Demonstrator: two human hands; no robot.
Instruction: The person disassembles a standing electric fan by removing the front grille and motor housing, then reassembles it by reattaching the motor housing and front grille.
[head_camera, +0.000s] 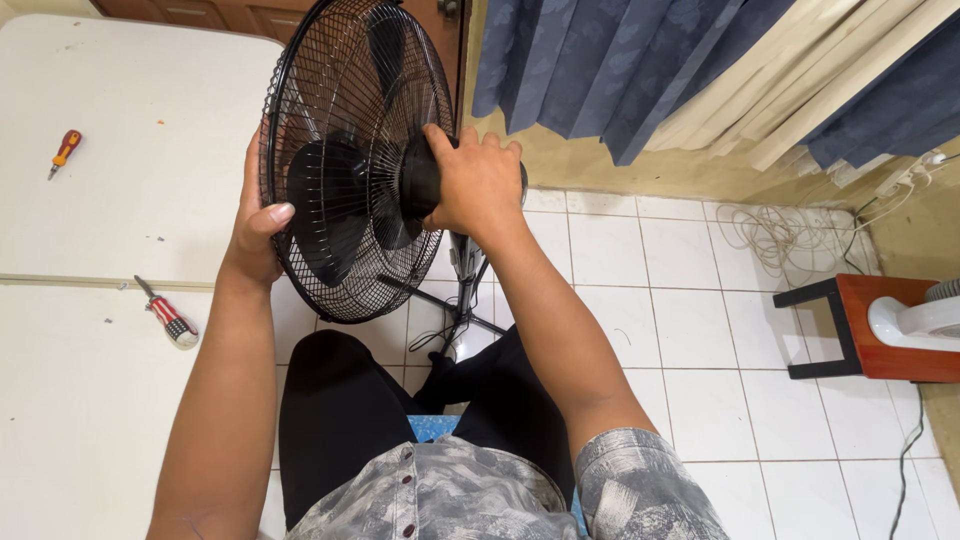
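A white table (120, 400) fills the left of the frame, carrying a small orange-handled screwdriver (64, 151) near its far side and a red-and-white-handled screwdriver (167, 317) closer in, both lying well apart from the work. Just right of the table edge, the left hand (256, 232) cups the rim of a black wire fan guard (350, 160), thumb pressed on the front, the remaining fingers hidden behind the rim. The fan head is held tilted above the seated person's lap, its dark blades (330, 205) enclosed in the guard. The right hand (478, 183) clamps over the black motor housing (420, 180) at the back, fingers curled tight around it. By the look of it, the head is being steadied or turned for work on the guard or motor, and any next move would seem to call for one hand to keep bracing while the other frees itself. Below, the fan's stand (468, 290) reaches to the white tiled floor (680, 330). Further right hang blue curtains (620, 70), a tangle of pale cable (785, 238) lies by the wall, and a red-topped stool (870, 330) bearing a white appliance (915, 320) crowds the far corner
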